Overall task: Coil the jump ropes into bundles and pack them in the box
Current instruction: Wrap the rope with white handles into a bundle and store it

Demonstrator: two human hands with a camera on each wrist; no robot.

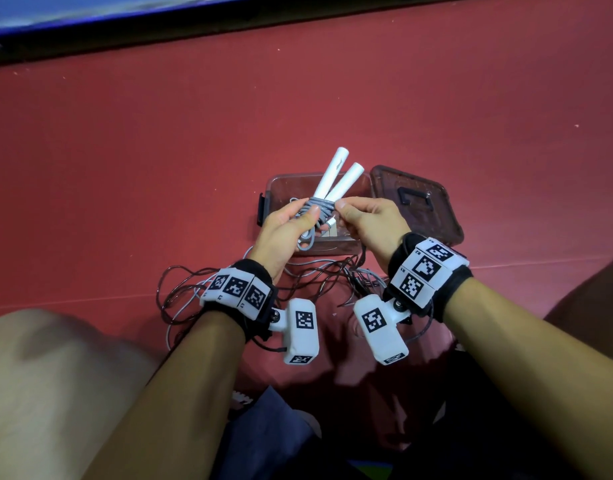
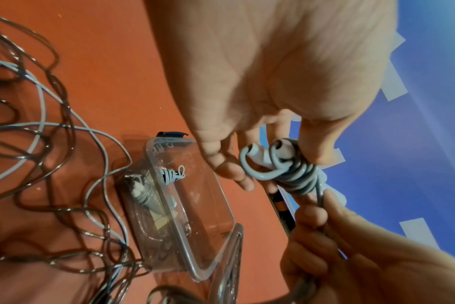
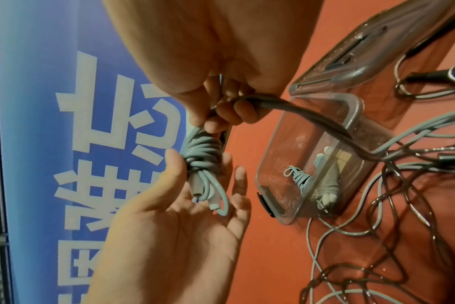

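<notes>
While the left hand grips the grey cord coil with thumb on top and fingers curled beneath, the right hand pinches the cord at the coil's right side between thumb and forefinger. Both hands are held close together above the box, with the bundle between them.

The jump rope in hand has two white handles laid side by side, projecting away from the person and slightly splayed at their far ends. The cord is wound several turns around the handles near their cord ends. In the right wrist view, a cord strand leaves the right hand's curled fingers and runs down past the box rim.

The box is clear plastic and open, resting on the red floor. A second coiled grey rope with white handles lies inside it. The lid lies flat just beside the box on its right, handle side up.

Loose ropes, some grey and some dark, lie tangled on the floor between the box and the person. A blue panel with white characters borders the far edge of the floor.
</notes>
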